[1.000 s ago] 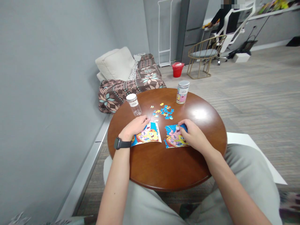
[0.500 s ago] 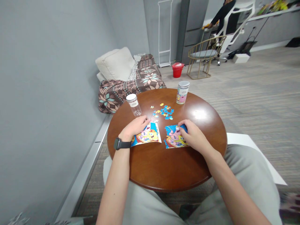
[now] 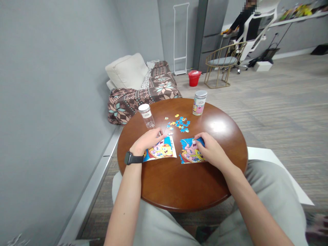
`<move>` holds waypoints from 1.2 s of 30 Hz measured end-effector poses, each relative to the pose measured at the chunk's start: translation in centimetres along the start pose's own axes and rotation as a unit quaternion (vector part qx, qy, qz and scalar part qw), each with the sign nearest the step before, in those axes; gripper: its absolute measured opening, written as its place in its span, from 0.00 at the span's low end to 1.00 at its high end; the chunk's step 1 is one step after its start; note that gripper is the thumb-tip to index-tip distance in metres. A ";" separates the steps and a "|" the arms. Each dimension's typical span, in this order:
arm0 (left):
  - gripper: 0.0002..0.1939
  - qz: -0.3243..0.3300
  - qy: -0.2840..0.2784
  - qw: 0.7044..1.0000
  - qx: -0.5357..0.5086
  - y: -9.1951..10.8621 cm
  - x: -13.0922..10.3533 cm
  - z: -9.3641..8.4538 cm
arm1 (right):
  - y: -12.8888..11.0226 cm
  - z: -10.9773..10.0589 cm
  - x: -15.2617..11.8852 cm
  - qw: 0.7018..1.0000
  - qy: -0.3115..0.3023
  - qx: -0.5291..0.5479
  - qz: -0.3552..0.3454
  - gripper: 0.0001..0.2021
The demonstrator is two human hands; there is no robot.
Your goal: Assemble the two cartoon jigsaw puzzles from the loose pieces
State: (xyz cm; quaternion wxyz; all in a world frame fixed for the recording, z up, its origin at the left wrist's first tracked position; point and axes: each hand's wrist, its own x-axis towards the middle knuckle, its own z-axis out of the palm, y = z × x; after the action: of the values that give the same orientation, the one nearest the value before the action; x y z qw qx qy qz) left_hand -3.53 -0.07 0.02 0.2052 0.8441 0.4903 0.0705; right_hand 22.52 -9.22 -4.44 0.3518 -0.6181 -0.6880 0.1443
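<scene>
Pressing flat, your left hand (image 3: 148, 141) pins the picture (image 3: 161, 150), right hand (image 3: 211, 150) the puzzle (image 3: 189, 152); sliding could break joints.

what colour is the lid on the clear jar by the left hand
White; the head view shows the lid on the clear jar beside the left hand.

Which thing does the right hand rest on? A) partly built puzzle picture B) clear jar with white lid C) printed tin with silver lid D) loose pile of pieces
A: the right hand lies flat on the partly built puzzle picture, fingers over its far right corner; the printed tin and the loose pieces sit farther back, untouched.
</scene>
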 end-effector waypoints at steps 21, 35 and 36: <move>0.12 0.034 0.110 0.981 0.155 3.3 0.9 2.0 | -0.2 -0.1 0.0 1.000 -0.004 -0.002 0.002 0.07; 0.04 0.023 0.100 0.994 0.032 2.3 2.3 3.6 | -0.1 0.1 0.0 1.000 -0.003 -0.003 -0.001 0.07; 0.03 0.023 0.100 0.994 0.023 2.2 2.3 3.7 | -0.1 0.1 0.0 1.000 -0.002 -0.003 -0.001 0.07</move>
State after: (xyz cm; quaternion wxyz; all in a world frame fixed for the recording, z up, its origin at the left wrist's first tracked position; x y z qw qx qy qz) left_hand 0.61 -0.06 -2.60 0.1343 0.8482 0.4905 0.1481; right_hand 22.37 -9.21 -4.40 0.3485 -0.6179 -0.6901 0.1433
